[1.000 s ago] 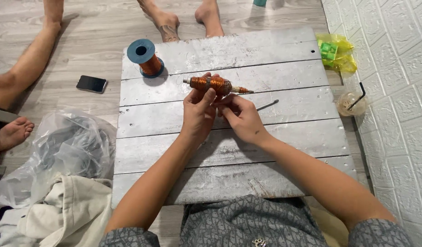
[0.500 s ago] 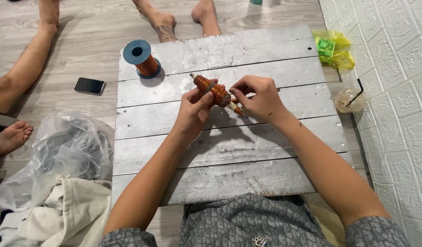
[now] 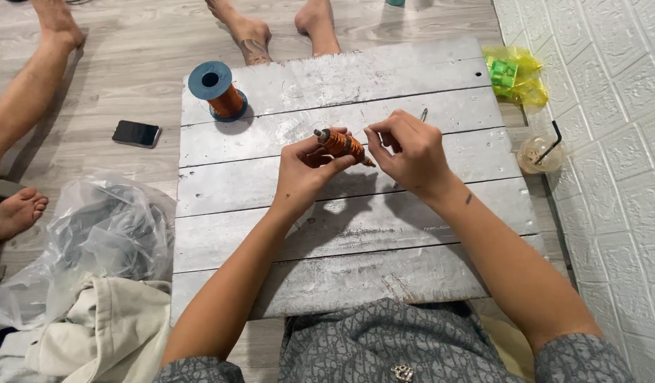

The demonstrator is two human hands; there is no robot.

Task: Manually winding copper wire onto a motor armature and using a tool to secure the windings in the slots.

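Observation:
My left hand (image 3: 304,172) grips a small rotor wound with copper-coloured wire (image 3: 341,145) and holds it above a grey wooden board (image 3: 356,234). Its shaft points up-left and down-right. My right hand (image 3: 407,152) is just right of the rotor, fingers pinched together near its lower shaft end; what they pinch is too thin to see. A thin metal pin (image 3: 424,114) sticks up behind the right hand. A blue spool of copper wire (image 3: 216,90) stands on the board's far left corner.
A black phone (image 3: 136,133) lies on the wood floor left of the board. Clear plastic bags (image 3: 79,241) and a beige cloth (image 3: 93,333) lie at the near left. A plastic cup with a straw (image 3: 540,152) and a yellow-green packet (image 3: 515,74) sit by the white wall. Other people's bare feet (image 3: 249,32) are nearby.
The rotor has tilted from level to slanting, and both hands have shifted slightly. My right hand has moved up and right of the rotor.

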